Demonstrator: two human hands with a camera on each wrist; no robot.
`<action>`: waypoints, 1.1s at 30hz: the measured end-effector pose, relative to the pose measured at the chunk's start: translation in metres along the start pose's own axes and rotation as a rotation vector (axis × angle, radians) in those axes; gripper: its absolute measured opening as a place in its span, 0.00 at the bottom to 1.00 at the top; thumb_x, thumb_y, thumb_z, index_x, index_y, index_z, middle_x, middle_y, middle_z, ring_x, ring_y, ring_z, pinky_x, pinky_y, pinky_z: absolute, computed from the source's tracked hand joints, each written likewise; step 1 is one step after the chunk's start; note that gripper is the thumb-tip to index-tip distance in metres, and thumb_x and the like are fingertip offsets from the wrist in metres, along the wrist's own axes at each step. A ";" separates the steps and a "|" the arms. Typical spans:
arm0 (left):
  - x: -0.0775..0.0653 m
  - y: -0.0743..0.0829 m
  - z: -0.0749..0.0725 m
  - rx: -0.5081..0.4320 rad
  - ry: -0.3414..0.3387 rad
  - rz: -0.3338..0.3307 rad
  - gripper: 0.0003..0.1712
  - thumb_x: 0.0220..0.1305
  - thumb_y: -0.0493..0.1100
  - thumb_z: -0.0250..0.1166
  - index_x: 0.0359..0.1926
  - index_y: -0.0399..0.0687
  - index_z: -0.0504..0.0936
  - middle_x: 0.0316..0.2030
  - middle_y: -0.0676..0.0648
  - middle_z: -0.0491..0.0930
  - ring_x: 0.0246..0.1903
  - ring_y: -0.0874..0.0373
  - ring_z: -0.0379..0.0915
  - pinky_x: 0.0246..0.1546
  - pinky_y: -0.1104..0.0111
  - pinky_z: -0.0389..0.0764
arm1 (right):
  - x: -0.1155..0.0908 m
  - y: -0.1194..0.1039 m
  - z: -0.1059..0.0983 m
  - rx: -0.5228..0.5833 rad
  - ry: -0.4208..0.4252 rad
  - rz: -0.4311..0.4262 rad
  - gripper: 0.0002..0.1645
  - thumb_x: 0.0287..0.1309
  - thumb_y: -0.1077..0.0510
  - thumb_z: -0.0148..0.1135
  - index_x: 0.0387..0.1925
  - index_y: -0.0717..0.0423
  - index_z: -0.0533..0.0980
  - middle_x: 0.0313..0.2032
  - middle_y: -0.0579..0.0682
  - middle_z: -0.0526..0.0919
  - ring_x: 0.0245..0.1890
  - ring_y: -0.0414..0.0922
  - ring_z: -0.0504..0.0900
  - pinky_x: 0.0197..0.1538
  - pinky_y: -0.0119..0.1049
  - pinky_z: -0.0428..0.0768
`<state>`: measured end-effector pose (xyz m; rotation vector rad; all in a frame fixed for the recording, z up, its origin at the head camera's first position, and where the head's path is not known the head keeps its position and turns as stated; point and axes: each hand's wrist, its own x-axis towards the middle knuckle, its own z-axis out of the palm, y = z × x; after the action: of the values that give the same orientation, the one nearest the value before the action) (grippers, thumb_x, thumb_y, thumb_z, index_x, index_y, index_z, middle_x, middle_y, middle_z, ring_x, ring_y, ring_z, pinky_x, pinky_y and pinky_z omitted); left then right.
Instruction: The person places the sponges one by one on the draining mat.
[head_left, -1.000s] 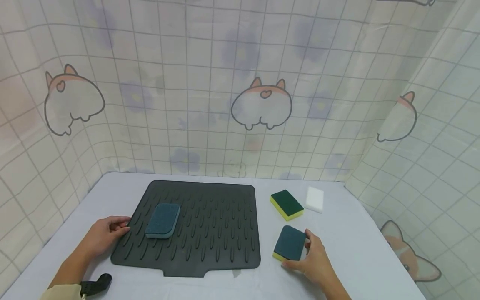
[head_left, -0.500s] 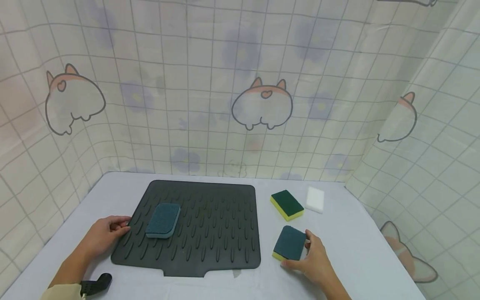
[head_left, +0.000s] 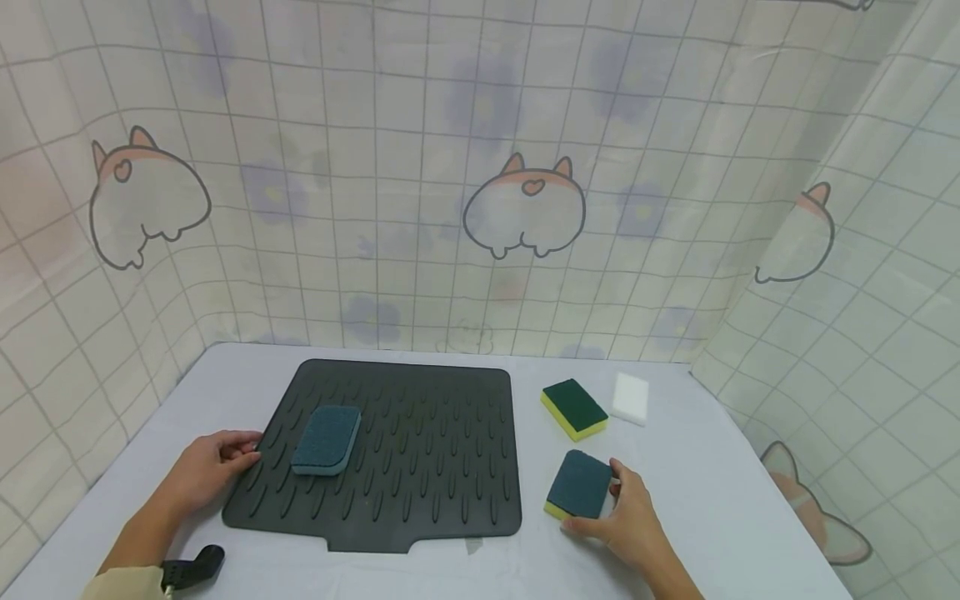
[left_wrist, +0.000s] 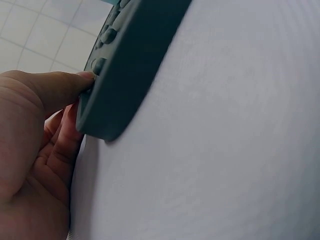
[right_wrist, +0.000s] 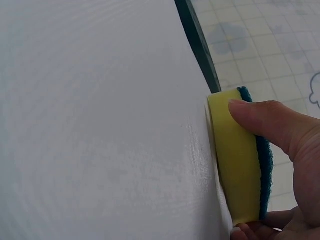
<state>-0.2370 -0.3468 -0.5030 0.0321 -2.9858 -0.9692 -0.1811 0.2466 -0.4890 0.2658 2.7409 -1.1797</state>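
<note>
On the white table lies a dark grey drying mat [head_left: 427, 450] with raised ridges and a tab at its front. My left hand [head_left: 206, 471] grips the mat's left edge; in the left wrist view the thumb [left_wrist: 65, 87] presses on top of the rim. A blue sponge [head_left: 327, 442] rests on the mat's left part. Right of the mat, my right hand [head_left: 622, 517] holds a yellow sponge [head_left: 579, 485] with a dark blue scouring side up, thumb at the near edge and fingers at the far right side. The right wrist view shows this sponge [right_wrist: 237, 160] resting on the table.
Behind the held sponge lies a yellow sponge with a green scouring side [head_left: 574, 407]. A white sponge block [head_left: 630, 398] sits beside it at the back right. A black strap piece [head_left: 197, 567] is at the left wrist. Patterned curtains [head_left: 420, 167] enclose the table.
</note>
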 end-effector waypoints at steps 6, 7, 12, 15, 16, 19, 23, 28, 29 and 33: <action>0.000 0.000 0.001 0.005 0.001 0.014 0.26 0.69 0.44 0.67 0.61 0.29 0.78 0.40 0.44 0.82 0.37 0.55 0.73 0.36 0.64 0.75 | -0.001 0.000 0.000 0.007 -0.001 0.001 0.85 0.30 0.32 0.86 0.77 0.68 0.48 0.71 0.71 0.60 0.68 0.66 0.67 0.69 0.62 0.69; 0.000 -0.001 0.001 0.006 0.001 0.018 0.26 0.69 0.44 0.68 0.61 0.30 0.79 0.40 0.44 0.82 0.37 0.55 0.73 0.35 0.65 0.75 | -0.001 0.000 0.000 0.007 0.000 0.000 0.85 0.30 0.32 0.86 0.77 0.68 0.48 0.71 0.71 0.60 0.68 0.66 0.67 0.69 0.62 0.69; 0.000 -0.001 0.001 0.011 0.000 0.032 0.26 0.69 0.44 0.68 0.60 0.30 0.79 0.39 0.45 0.82 0.37 0.56 0.73 0.35 0.66 0.74 | 0.000 0.001 0.000 0.011 0.003 -0.007 0.84 0.31 0.33 0.86 0.77 0.68 0.48 0.70 0.71 0.60 0.67 0.65 0.68 0.68 0.62 0.69; 0.000 -0.001 0.001 0.011 0.000 0.035 0.26 0.69 0.44 0.68 0.60 0.30 0.79 0.39 0.45 0.82 0.37 0.56 0.73 0.35 0.66 0.75 | 0.000 0.001 0.000 0.013 0.002 -0.007 0.83 0.32 0.33 0.86 0.77 0.67 0.48 0.70 0.71 0.60 0.67 0.65 0.68 0.68 0.62 0.69; 0.000 -0.002 0.001 0.011 0.000 0.035 0.26 0.69 0.44 0.68 0.60 0.30 0.79 0.39 0.45 0.83 0.37 0.56 0.74 0.35 0.65 0.75 | 0.000 0.001 0.000 0.015 0.002 -0.005 0.84 0.32 0.33 0.86 0.77 0.67 0.48 0.70 0.71 0.60 0.67 0.65 0.68 0.68 0.62 0.69; -0.001 -0.002 0.000 0.015 0.003 0.039 0.26 0.69 0.44 0.68 0.60 0.30 0.79 0.39 0.45 0.83 0.37 0.56 0.74 0.36 0.65 0.75 | 0.000 0.001 0.001 0.020 0.001 -0.001 0.84 0.31 0.32 0.86 0.78 0.66 0.48 0.71 0.70 0.60 0.68 0.65 0.68 0.69 0.62 0.69; -0.001 0.000 -0.001 0.015 0.008 0.049 0.25 0.69 0.43 0.68 0.60 0.29 0.79 0.39 0.45 0.83 0.37 0.57 0.74 0.35 0.66 0.75 | 0.001 0.000 0.001 0.032 0.000 -0.005 0.84 0.31 0.32 0.86 0.78 0.66 0.48 0.72 0.70 0.58 0.68 0.65 0.67 0.69 0.62 0.68; -0.002 0.002 -0.003 0.009 0.008 0.050 0.25 0.69 0.43 0.68 0.60 0.29 0.79 0.39 0.44 0.83 0.37 0.58 0.74 0.36 0.66 0.75 | 0.001 0.001 0.002 0.028 0.011 -0.012 0.83 0.32 0.32 0.85 0.78 0.65 0.48 0.72 0.69 0.59 0.68 0.64 0.67 0.69 0.62 0.68; -0.002 0.002 -0.002 0.012 0.007 0.046 0.25 0.69 0.43 0.68 0.60 0.29 0.79 0.39 0.44 0.83 0.37 0.58 0.74 0.36 0.66 0.75 | 0.001 0.001 0.002 0.027 0.012 -0.013 0.82 0.32 0.32 0.85 0.78 0.65 0.48 0.72 0.69 0.59 0.68 0.64 0.67 0.69 0.62 0.69; -0.002 -0.001 -0.001 0.014 0.003 0.037 0.25 0.69 0.43 0.67 0.60 0.29 0.79 0.40 0.44 0.83 0.38 0.56 0.74 0.37 0.64 0.75 | 0.001 0.001 0.003 0.028 0.019 -0.016 0.81 0.33 0.33 0.85 0.78 0.64 0.48 0.71 0.69 0.61 0.67 0.63 0.68 0.68 0.62 0.70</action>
<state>-0.2355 -0.3477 -0.5031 -0.0208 -2.9793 -0.9438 -0.1814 0.2455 -0.4922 0.2598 2.7495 -1.2259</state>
